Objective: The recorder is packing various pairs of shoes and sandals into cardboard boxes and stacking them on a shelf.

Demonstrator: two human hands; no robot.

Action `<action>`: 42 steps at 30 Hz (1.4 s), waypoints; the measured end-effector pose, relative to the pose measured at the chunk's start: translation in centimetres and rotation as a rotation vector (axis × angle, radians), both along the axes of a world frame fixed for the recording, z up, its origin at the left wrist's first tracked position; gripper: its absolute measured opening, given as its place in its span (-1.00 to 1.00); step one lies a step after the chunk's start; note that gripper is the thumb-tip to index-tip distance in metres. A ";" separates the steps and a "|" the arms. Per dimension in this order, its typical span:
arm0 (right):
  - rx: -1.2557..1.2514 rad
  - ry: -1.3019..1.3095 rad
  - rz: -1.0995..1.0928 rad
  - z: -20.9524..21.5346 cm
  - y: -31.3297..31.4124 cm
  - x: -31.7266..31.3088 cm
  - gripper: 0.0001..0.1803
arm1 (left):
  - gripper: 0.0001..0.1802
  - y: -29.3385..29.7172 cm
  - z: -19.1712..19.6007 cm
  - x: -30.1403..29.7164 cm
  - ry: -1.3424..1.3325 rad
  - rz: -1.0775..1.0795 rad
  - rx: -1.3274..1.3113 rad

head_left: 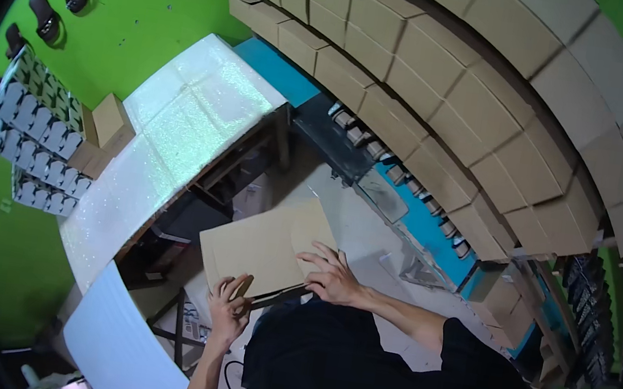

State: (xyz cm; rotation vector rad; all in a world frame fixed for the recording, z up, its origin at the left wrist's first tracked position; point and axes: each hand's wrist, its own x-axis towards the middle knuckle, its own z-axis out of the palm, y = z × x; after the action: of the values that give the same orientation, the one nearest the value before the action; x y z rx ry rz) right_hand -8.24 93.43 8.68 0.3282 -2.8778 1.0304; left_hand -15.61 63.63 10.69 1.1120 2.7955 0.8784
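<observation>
A flat brown cardboard box [260, 247] is held in front of my body, tilted, with its broad top face showing. My left hand [229, 306] grips its near left corner, fingers bent over the edge. At the near right side my right hand [330, 275] lays its fingers across the top, with the thumb by the near edge. A dark gap runs along that near edge between the two hands. What is inside the box cannot be seen.
To the left stands a long table with a shiny white cover [184, 137] and a pale blue end [120, 335]. Cardboard boxes [438, 85] are stacked in rows at right, above a blue shelf [444, 245] with sandals. Patterned boxes [42, 129] and wall-hung sandals [43, 17] are far left.
</observation>
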 end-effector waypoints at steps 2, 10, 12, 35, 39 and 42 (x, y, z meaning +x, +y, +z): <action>-0.009 -0.026 -0.010 -0.8 1.1 4.4 -0.94 | -0.84 1.2 -0.1 4.1 -0.044 -0.012 -0.014; 0.025 0.004 -0.006 -1.6 7.3 20.0 -0.94 | -0.82 7.3 -2.3 20.7 -0.020 0.051 0.042; 0.058 0.048 -0.009 -0.7 9.1 24.0 -0.95 | -0.82 9.1 -2.3 24.7 -0.024 0.029 0.021; -0.015 -0.062 -0.188 -0.4 18.3 71.0 -0.92 | -0.89 20.5 -1.6 65.8 -0.048 -0.139 0.017; -0.011 -0.149 -0.206 -0.2 21.0 78.2 -0.91 | -0.88 23.1 -1.9 72.6 -0.146 -0.150 0.026; -0.028 -0.139 -0.218 -1.1 23.9 83.2 -0.92 | -0.88 26.5 -2.2 77.0 -0.129 -0.182 0.009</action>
State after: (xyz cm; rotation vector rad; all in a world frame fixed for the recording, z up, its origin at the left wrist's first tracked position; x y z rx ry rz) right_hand 74.96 117.30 7.60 -0.0619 -2.9313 1.0917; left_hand 61.39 90.12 8.45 1.2397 2.5422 0.9103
